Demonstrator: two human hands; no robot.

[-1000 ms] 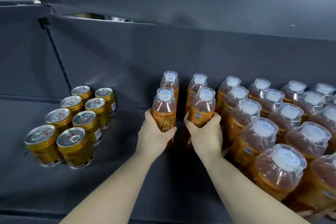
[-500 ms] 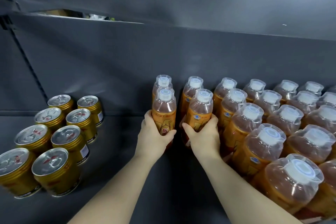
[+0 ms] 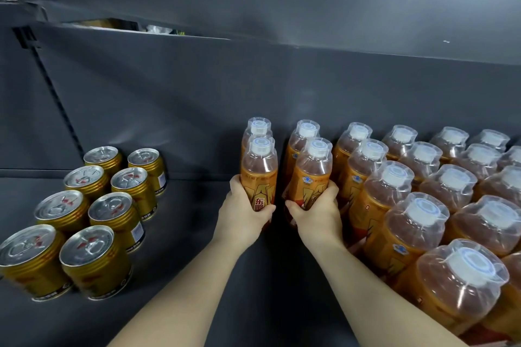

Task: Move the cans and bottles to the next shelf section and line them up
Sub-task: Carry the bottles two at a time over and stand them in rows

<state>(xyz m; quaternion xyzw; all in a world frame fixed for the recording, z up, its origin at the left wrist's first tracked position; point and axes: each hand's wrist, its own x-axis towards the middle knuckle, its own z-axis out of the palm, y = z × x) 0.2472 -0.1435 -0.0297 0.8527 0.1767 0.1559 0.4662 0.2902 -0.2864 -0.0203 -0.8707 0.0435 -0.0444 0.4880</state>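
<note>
A left bottle (image 3: 259, 175) is held low on its orange label by the left grip (image 3: 242, 218), with the fingers and thumb curled round it. A right bottle (image 3: 310, 177) is held in the same way by the right grip (image 3: 317, 218), which is closed round the lower label. Both bottles are kept upright and just beside each other, about midway along the shelf (image 3: 194, 236) and toward its back edge. Their bases are hidden by the hands, so it cannot be told whether they are set down.

Right behind each one, a further bottle (image 3: 258, 127) (image 3: 306, 132) is seen close to the back panel (image 3: 253, 87). The right end of the shelf is filled from back edge to front edge by packed rows of bottles (image 3: 408, 222), each with a white cap under a clear cover; the right bottle is placed just beside the nearest of them.

Eight gold cans (image 3: 124, 214) are lined up in two rows toward the left end, from the back edge to the front left corner. A bare strip of shelf is left between them and the held bottles.
</note>
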